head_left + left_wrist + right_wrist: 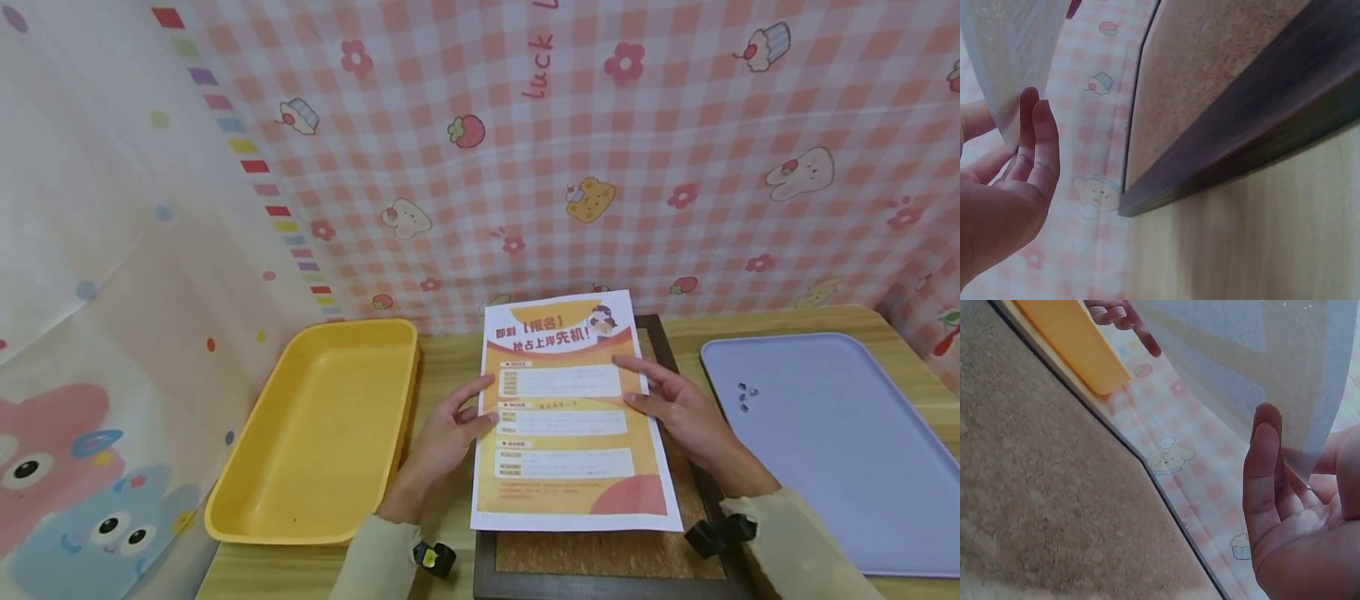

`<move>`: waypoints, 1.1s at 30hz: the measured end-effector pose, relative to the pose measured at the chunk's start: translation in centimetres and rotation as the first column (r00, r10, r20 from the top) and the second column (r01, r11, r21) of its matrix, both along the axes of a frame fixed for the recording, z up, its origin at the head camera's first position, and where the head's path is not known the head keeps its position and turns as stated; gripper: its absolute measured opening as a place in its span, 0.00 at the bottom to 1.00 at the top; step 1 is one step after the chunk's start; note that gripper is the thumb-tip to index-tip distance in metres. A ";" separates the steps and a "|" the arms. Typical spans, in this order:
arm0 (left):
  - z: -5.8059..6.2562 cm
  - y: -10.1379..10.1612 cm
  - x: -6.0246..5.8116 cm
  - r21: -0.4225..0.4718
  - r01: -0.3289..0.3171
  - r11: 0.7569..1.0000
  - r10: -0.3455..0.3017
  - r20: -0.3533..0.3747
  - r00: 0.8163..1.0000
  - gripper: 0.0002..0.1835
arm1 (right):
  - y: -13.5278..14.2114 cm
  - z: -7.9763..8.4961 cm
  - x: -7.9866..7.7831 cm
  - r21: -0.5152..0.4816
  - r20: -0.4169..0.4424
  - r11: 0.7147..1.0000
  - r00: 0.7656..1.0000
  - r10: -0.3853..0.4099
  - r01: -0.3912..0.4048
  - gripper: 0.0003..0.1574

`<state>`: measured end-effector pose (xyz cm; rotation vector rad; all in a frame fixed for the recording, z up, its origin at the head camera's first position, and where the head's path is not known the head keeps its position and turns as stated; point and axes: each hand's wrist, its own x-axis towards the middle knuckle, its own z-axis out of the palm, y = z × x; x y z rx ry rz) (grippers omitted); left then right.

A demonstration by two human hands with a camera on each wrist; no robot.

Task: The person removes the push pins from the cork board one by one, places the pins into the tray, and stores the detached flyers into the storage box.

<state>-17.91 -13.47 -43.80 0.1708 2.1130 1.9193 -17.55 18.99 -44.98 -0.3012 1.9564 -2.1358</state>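
A printed paper sheet (562,417), orange and white with a red banner, is held up over a dark-framed cork board (607,557). On its left edge my left hand (446,437) pinches the paper between thumb and fingers. My right hand (690,417) pinches the opposite edge in the same way. In the left wrist view the fingers of the left hand (1013,181) lie behind the sheet (1013,56). The right wrist view shows the sheet's plain back (1241,356), with fingers of the right hand (1304,519) against it. Much of the board is hidden by the paper.
A yellow tray (311,433) stands left of the board on the wooden table (442,358). To the right lies a pale purple tray (840,450) with several small shiny pins or tacks (745,396), their kind unclear. A checkered cloth (525,200) hangs behind.
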 end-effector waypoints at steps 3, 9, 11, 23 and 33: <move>0.6 -0.4 0.2 -0.004 0.002 1.000 -0.003 -0.013 1.000 0.31 | -0.4 0.3 -0.1 -0.001 -0.023 1.000 1.000 0.016 -0.016 0.35; 1.5 -1.6 0.7 -0.060 -0.015 0.998 0.013 -0.031 0.999 0.27 | -1.6 0.9 -0.4 0.034 -0.046 0.999 0.998 0.035 -0.033 0.34; 1.9 -2.2 1.0 -0.091 -0.032 0.995 0.029 -0.032 0.999 0.26 | -2.1 1.2 -0.4 0.056 -0.050 0.998 0.998 0.043 -0.040 0.34; 3.9 -6.2 2.3 -0.230 -0.076 0.970 0.064 -0.057 0.996 0.25 | -5.6 2.7 -0.8 0.061 -0.104 0.986 0.982 0.159 -0.153 0.35; 4.8 -10.2 3.2 -0.305 -0.121 0.945 0.092 -0.109 0.990 0.24 | -8.8 3.2 -0.9 0.102 -0.110 0.970 0.966 0.233 -0.222 0.33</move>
